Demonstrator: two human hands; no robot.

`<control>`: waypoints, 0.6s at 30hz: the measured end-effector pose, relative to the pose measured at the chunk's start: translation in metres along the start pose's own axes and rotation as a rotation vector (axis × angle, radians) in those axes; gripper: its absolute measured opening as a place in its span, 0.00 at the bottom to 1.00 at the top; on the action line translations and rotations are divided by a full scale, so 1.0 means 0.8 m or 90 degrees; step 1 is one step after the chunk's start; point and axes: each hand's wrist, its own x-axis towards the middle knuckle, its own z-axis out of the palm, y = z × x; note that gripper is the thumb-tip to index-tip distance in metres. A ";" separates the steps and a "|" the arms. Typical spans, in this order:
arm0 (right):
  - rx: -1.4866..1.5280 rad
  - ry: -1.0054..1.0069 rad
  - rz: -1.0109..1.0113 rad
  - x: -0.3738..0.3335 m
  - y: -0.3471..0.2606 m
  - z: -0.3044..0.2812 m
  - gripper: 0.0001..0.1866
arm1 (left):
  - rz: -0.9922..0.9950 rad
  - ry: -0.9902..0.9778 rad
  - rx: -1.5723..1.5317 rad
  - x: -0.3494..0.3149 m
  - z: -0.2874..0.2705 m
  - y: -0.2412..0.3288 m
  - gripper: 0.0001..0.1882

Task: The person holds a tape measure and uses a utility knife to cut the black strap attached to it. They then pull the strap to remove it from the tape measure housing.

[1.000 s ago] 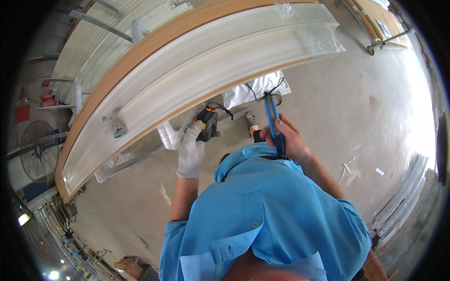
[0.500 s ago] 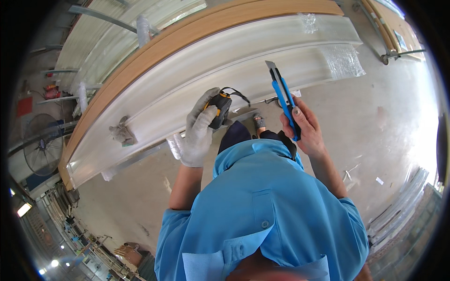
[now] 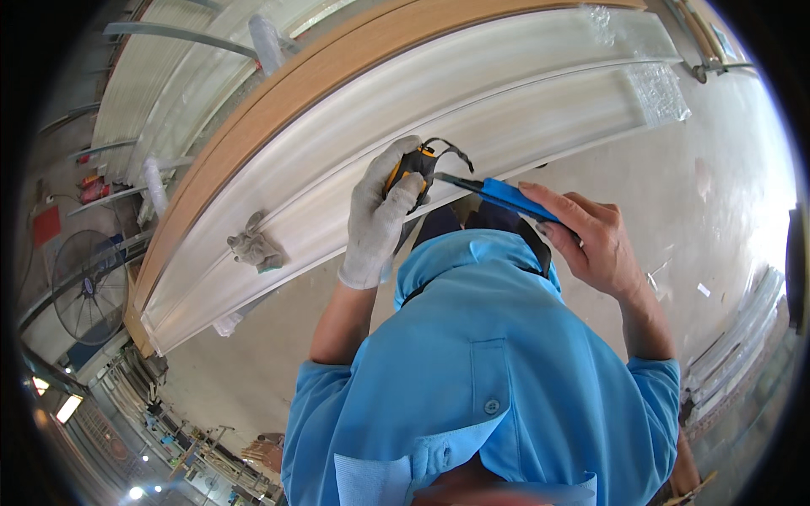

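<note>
My left hand (image 3: 377, 215) wears a grey work glove and grips a yellow and black tape measure (image 3: 412, 169) with a black strap loop. My right hand (image 3: 591, 236), bare, holds a blue utility knife (image 3: 499, 193) whose blade tip points left, close to the tape measure. Both hands are raised in front of my chest, above a long white plastic-wrapped panel (image 3: 472, 101) lying on a wooden board (image 3: 287, 93). My blue shirt fills the lower middle of the view.
A grey glove or rag (image 3: 253, 249) lies on the white panel at the left. Bubble wrap (image 3: 658, 88) covers the panel's right end. A floor fan (image 3: 89, 287) stands at the left. Long pale strips (image 3: 734, 337) lie on the concrete floor at the right.
Both hands have risen from near the floor to chest height. The left hand picked up the tape measure, and the knife swung from upright to pointing left toward it.
</note>
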 end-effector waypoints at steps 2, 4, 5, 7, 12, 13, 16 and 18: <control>-0.020 -0.014 -0.009 0.008 0.004 0.001 0.27 | -0.031 0.001 -0.026 0.003 -0.003 0.003 0.25; 0.194 0.036 0.108 0.016 0.012 0.003 0.24 | -0.045 -0.003 -0.080 0.011 -0.004 0.003 0.25; 0.301 0.055 0.170 0.020 0.018 0.002 0.23 | -0.049 0.002 -0.078 0.015 -0.003 0.002 0.24; 0.397 0.074 0.217 0.030 0.035 0.002 0.23 | -0.048 0.018 -0.082 0.023 -0.001 -0.002 0.24; 0.508 0.048 0.284 0.049 0.081 -0.004 0.27 | -0.036 0.041 -0.108 0.037 0.018 -0.009 0.26; 0.515 0.041 0.293 0.050 0.088 -0.004 0.26 | -0.035 0.041 -0.110 0.040 0.023 -0.009 0.26; 0.586 0.018 0.294 0.050 0.106 -0.009 0.21 | -0.058 0.042 -0.094 0.048 0.039 -0.007 0.27; 0.623 0.025 0.294 0.051 0.113 -0.009 0.20 | -0.078 0.043 -0.081 0.053 0.049 -0.005 0.27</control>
